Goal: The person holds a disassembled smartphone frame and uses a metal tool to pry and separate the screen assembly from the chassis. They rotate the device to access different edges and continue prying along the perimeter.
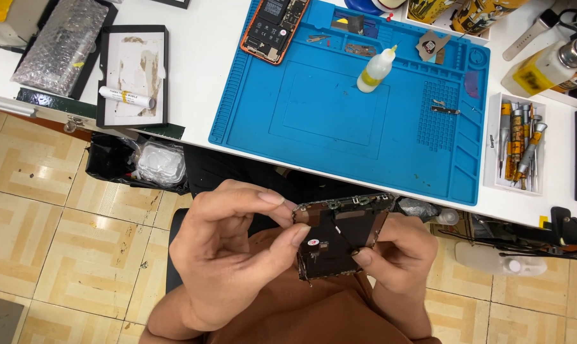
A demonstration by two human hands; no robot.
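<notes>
Head view: two hands are seen below the desk edge, above the lap. One detached phone screen assembly (336, 239), dark and with its inner side up, is held between them. The left hand (228, 255) is curled, with thumb and forefinger pinched on the upper left corner of the assembly; the remaining fingers are loosely folded. The right hand (397, 251) is closed around the right edge of the assembly, with the thumb laid on its lower face.

On the white desk (199, 57) one blue repair mat (314, 108) is laid. On the mat are counted: one opened phone body (274, 27) with an orange rim at the upper left corner, one small squeeze bottle (376, 69) with a yellowish base near the centre, and one small metal part (445, 109) on the gridded area at the right. Several further small parts lie along the top recesses; their number cannot be told.

Right of the mat, one white tray (496, 159) is placed, holding a set of screwdrivers (521, 143); roughly six are seen, the exact count being unclear. Left of the mat, one black-framed tray (132, 76) carries one white tube (126, 97). One bubble-wrap packet (62, 44) lies further left.
</notes>
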